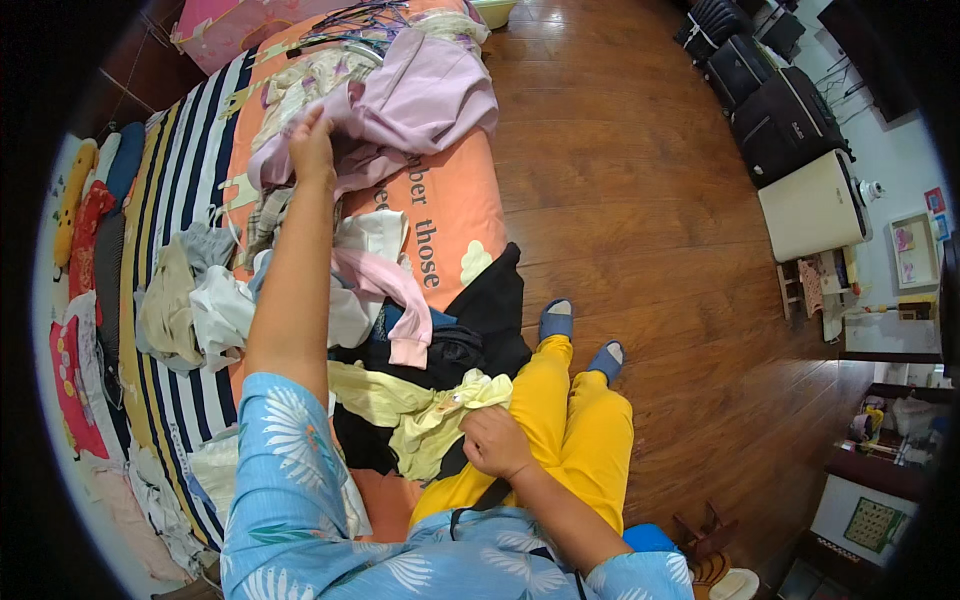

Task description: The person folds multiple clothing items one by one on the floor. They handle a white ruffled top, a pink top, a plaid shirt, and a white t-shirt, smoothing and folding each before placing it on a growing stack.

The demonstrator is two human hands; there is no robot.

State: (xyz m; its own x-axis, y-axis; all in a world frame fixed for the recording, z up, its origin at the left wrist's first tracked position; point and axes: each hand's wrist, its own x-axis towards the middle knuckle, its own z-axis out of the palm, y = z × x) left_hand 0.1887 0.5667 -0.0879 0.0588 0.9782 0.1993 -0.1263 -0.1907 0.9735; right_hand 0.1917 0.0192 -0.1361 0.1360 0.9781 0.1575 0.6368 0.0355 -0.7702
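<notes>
Stretched out over the bed, my left hand (311,146) has its fingers closed on the edge of a lilac garment (427,97). My right hand (493,442) is curled beside my lap, against a pale yellow garment (420,412); its fingertips are hidden, so whether it grips the cloth cannot be told. Around the yellow garment lie black clothes (487,315) and a pink sleeve (409,300). White cloth (221,307), a beige garment (171,304) and a grey one (206,244) are heaped to the left of my left forearm.
Clothes hangers (360,22) lie at the bed's far end. An orange printed bedspread (450,202) and a striped one (176,187) cover the bed. Rolled textiles (90,217) line its left edge. Black suitcases (787,124) stand across the wooden floor (637,150).
</notes>
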